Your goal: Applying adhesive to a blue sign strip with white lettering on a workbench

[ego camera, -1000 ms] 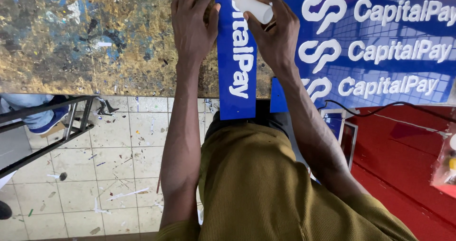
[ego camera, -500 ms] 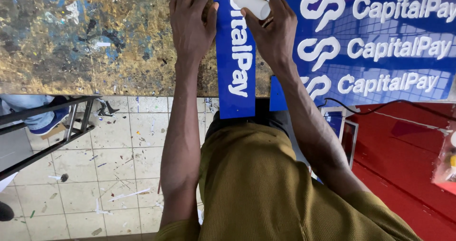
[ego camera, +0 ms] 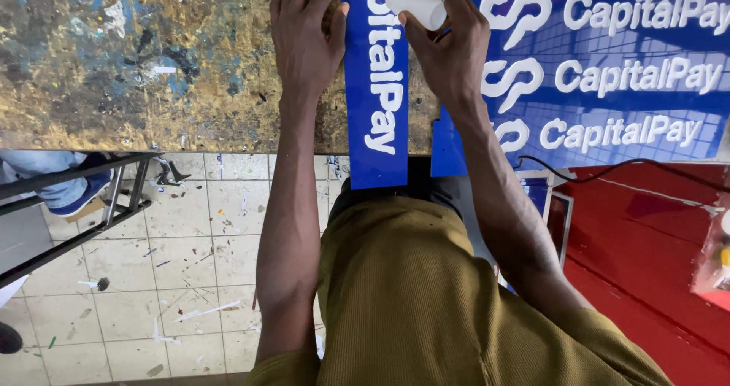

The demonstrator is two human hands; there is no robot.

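Blue plastic strip [ego camera: 376, 89] with raised white lettering lies lengthwise on the paint-stained counter [ego camera: 137, 66], its near end overhanging the edge and its far end cut off by the frame. Left hand [ego camera: 304, 40] rests flat beside the strip's left edge, fingers together, tips out of view; right hand [ego camera: 452, 51] has its fingers curled around a white tube [ego camera: 414, 4], nozzle over the strip. Further right, a larger blue panel [ego camera: 608, 74] runs out of frame.
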